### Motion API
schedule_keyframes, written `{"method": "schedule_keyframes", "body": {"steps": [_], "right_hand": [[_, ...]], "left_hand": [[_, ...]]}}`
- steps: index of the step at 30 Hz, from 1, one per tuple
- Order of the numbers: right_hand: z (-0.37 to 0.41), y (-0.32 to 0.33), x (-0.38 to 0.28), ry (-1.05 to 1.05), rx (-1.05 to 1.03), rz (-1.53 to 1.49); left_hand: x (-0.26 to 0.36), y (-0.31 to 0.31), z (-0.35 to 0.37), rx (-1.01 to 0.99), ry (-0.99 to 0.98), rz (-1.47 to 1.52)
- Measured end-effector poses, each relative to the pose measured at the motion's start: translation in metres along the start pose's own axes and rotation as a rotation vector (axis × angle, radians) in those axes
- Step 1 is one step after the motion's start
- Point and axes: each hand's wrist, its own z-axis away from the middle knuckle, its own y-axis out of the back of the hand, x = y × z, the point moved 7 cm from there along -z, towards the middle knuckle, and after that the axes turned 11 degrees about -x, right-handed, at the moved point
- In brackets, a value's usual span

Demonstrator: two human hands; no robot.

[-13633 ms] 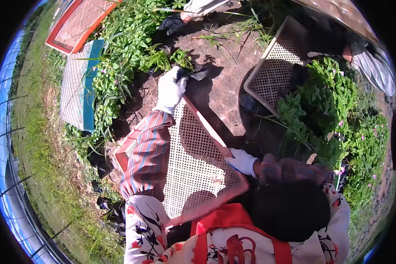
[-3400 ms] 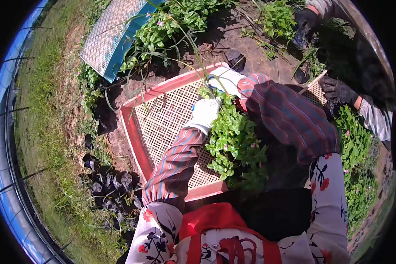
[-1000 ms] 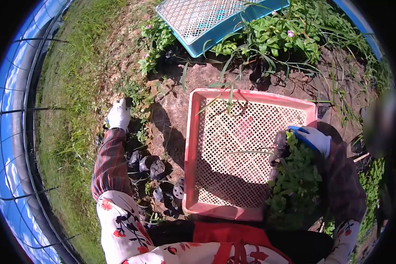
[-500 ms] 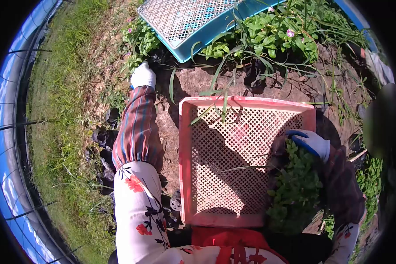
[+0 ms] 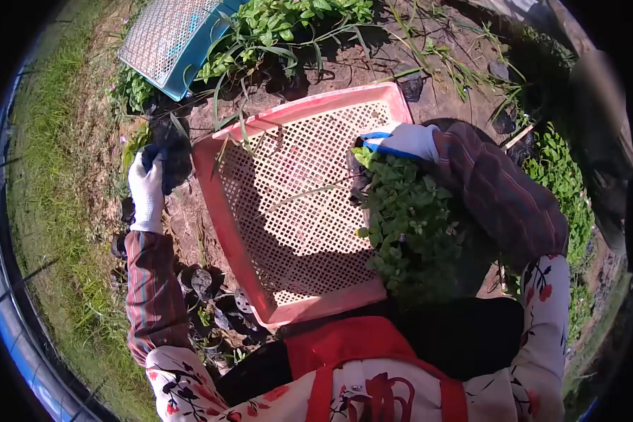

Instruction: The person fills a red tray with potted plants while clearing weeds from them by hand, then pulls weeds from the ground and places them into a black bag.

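Note:
My left hand (image 5: 148, 186), in a white glove with blue fingers, is closed on a seedling in a black bag (image 5: 171, 144) to the left of the pink crate. Yellow-green leaves (image 5: 135, 144) stick out beside those fingers. The pink mesh-bottomed crate (image 5: 225, 225) lies tilted before my lap. At its right side, my right hand (image 5: 406, 141) is closed at the top of a bunch of leafy seedlings (image 5: 411, 218); dark bag bottoms (image 5: 359, 176) show at the bunch's left edge. How many the right hand holds is hidden.
A blue crate with a pale mesh bottom (image 5: 169, 46) lies at the upper left, beside green plants (image 5: 288, 24). Several black bags (image 5: 204, 285) lie left of the pink crate. Grass (image 5: 56, 211) and a curved pipe frame run along the left.
My view has swung so the crates appear shifted left and turned. My left hand has drawn back from the plants by the blue crate, now with a bagged seedling in it.

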Motion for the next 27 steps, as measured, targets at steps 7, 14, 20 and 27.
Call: {"method": "schedule_keyframes", "body": {"steps": [7, 14, 20, 27], "right_hand": [[0.004, -0.005, 0.002, 0.246, 0.305, 0.184], [0.045, 0.032, 0.077, 0.089, 0.623, -0.092], [0.042, 0.053, 0.078, 0.192, 0.73, -0.201], [0.039, 0.058, 0.03, 0.211, 0.422, -0.011]], "left_hand": [[0.157, -0.219, 0.01, -0.169, -0.665, -0.744], [0.146, -0.345, 0.027, -0.482, -0.626, -0.505], [0.173, -0.261, 0.033, -0.291, -0.628, -0.457], [0.255, -0.25, -0.019, -0.11, -0.773, -0.406]]}}
